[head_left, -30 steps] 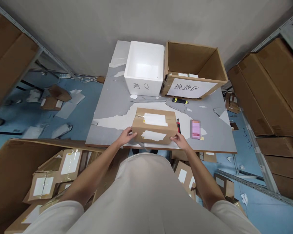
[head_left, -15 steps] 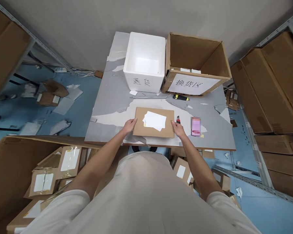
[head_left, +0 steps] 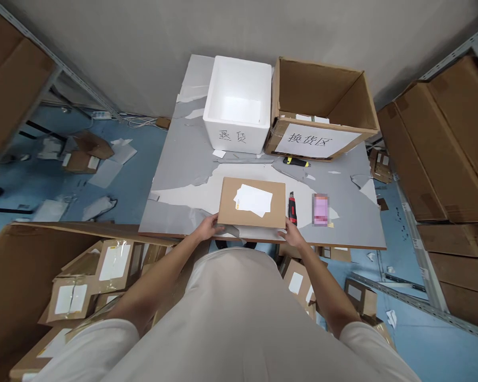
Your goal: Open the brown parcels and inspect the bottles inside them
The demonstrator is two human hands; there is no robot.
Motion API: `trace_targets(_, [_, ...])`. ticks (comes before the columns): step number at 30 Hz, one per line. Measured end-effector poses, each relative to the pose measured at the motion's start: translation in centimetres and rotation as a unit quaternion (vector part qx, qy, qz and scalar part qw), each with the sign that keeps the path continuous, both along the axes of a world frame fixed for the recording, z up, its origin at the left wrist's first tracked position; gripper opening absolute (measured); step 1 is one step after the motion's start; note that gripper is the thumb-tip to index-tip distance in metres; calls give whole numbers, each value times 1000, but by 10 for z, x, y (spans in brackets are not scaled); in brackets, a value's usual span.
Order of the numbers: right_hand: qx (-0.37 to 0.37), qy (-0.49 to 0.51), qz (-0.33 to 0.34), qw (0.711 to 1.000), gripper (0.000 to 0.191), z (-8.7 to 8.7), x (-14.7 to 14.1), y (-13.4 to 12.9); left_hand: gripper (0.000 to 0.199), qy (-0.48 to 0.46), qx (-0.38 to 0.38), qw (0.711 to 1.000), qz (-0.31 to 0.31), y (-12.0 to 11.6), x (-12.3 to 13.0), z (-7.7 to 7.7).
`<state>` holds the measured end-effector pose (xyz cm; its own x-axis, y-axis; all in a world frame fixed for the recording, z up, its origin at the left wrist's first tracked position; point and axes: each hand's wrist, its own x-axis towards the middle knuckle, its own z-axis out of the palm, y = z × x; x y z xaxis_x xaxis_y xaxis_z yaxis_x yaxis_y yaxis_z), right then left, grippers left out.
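A flat cardboard box (head_left: 228,204) lies on the table in front of me, with white labels (head_left: 254,199) on its top. My left hand (head_left: 208,227) is at the box's near left corner, its fingers apart and not wrapped round it. At the near right corner is my right hand (head_left: 291,234), fingers stretched out and spread. Whether the fingertips touch the box is hard to make out. Just right of the box lies a red and black utility knife (head_left: 292,208). A phone with a pink, blurred screen (head_left: 321,208) is farther right.
A white foam box (head_left: 237,137) and an open carton (head_left: 322,142) stand at the back of the table (head_left: 175,175). A yellow and black utility knife (head_left: 296,162) lies before the carton. Parcels (head_left: 113,262) fill a big carton at lower left. Stacked cartons (head_left: 442,143) stand right.
Both hands have slid from the box's sides toward me to its near corners, and their grip has loosened. The red knife beside the right hand is now more exposed.
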<state>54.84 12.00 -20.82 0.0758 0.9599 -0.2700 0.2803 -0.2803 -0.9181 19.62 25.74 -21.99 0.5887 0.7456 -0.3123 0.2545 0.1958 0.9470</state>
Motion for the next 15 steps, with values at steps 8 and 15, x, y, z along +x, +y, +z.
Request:
trace_targets(8, [42, -9, -56, 997, 46, 35, 0, 14, 60, 48, 70, 995, 55, 9, 5, 39])
trace_targets(15, [-14, -212, -67, 975, 57, 79, 9, 48, 59, 157, 126, 974, 106, 34, 25, 71])
